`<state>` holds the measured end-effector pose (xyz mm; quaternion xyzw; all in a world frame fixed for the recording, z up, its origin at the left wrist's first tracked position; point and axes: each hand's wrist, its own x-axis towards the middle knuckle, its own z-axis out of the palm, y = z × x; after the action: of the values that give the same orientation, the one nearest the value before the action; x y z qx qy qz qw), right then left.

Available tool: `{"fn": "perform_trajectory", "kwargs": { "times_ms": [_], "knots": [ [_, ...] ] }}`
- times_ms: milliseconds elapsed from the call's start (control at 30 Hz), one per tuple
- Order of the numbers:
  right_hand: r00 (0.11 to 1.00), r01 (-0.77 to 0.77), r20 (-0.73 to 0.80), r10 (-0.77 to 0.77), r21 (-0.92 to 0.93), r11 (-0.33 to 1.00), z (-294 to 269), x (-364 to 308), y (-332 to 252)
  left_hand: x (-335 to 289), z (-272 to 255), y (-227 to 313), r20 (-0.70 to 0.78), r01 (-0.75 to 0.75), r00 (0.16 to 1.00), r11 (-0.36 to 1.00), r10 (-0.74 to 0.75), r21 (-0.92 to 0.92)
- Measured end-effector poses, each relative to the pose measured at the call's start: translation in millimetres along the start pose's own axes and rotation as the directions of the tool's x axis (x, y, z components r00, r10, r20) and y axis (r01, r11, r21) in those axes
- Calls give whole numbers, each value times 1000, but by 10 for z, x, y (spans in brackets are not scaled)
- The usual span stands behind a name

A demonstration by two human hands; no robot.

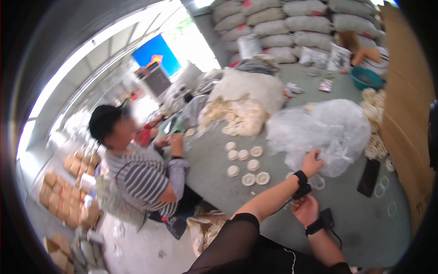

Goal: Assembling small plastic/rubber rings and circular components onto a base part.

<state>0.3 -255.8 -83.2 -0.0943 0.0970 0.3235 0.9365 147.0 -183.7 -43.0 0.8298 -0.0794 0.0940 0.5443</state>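
The left hand (pixel 312 164) reaches out over the bench (pixel 219 160) to the near edge of a large, crumpled clear plastic bag (pixel 321 132), its arm in a sheer black sleeve (pixel 235 239). Its fingers are bent and fairly narrow, at the film; whether they pinch it, I cannot tell. The right hand (pixel 305 210) is nearer the body, below the left wrist, its fingers curled upward; I cannot tell whether they hold anything. Each wrist wears a black band, and a dark cable runs from a small black box (pixel 327 218) beside the right one.

The plastic bag lies on the bench, to the right of a loose group of white round pieces (pixel 253 165), which sit flat, some touching, others slightly apart. Beyond them, a heap of cream pieces (pixel 237 116) lies against a big pale sack (pixel 253 86). Right of the bag, cream rings (pixel 374 121) pile up along a tall cardboard sheet (pixel 408 100), with a flat black object (pixel 368 178) and a few thin clear rings (pixel 379 190) nearer the person.

To the left, a co-worker in a striped top (pixel 141 178) has both hands at a dark green item (pixel 169 128). Farther back, another person (pixel 376 59) sits by a teal basin (pixel 366 78), and stacked sacks (pixel 296 25) line the wall behind
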Motion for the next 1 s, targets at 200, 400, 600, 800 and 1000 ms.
{"fn": "perform_trajectory", "kwargs": {
  "times_ms": [200, 400, 600, 800, 1000],
  "knots": [
    [997, -41, -61, 38, -42, 998, 94, -31, 12, -298, -342, 275, -264, -145, 957, 987, 122, -67],
    [982, -10, -189, -3, -69, 998, 124, -16, 0, -548, -531, 62, -328, -45, 943, 956, -55, -289],
    [987, 152, 52, -149, -44, 987, 30, -78, -233, -1083, -680, 5, 105, 364, 893, 566, -437, -740],
    [957, 272, 83, -277, 68, 960, 3, -134, -427, -1406, -650, 90, 437, 435, 833, 890, -341, -136],
    [965, 223, 120, -235, 107, 969, 21, -45, -475, -1429, -503, -70, 335, -109, 942, 955, 10, 276]
  ]
}}
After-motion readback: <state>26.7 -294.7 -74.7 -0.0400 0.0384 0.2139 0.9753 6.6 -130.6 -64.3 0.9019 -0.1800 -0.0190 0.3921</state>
